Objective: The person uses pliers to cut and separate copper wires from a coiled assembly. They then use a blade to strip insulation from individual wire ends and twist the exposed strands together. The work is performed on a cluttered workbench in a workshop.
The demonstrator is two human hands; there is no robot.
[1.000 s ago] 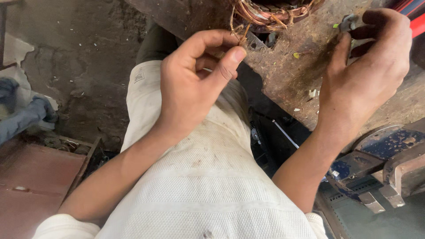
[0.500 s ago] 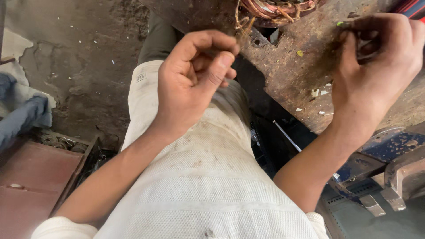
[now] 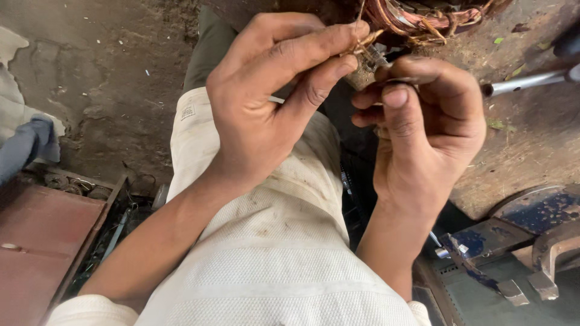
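Now both hands meet just below the copper-coloured wire winding at the top edge of the view, whereas half a second ago they were well apart, the right hand out to the winding's right over the rusty brown metal bench top and the left hand curled on its own below the winding. The left hand is closed in a pinch, thumb and forefinger gripping a few stiff tan wire ends that hang from the winding's lower rim. The right hand has come in to touch it, fingers curled and thumb pressed over a small dark object; what that object is cannot be told. To the winding's lower right, a slim silver metal rod lies on the bench top, untouched. Further below the winding, at the bench's near edge, stands a worn blue metal vise. Judged from this closing of the hands, the work has passed from fetching something off the bench to handling the wire ends with both hands.
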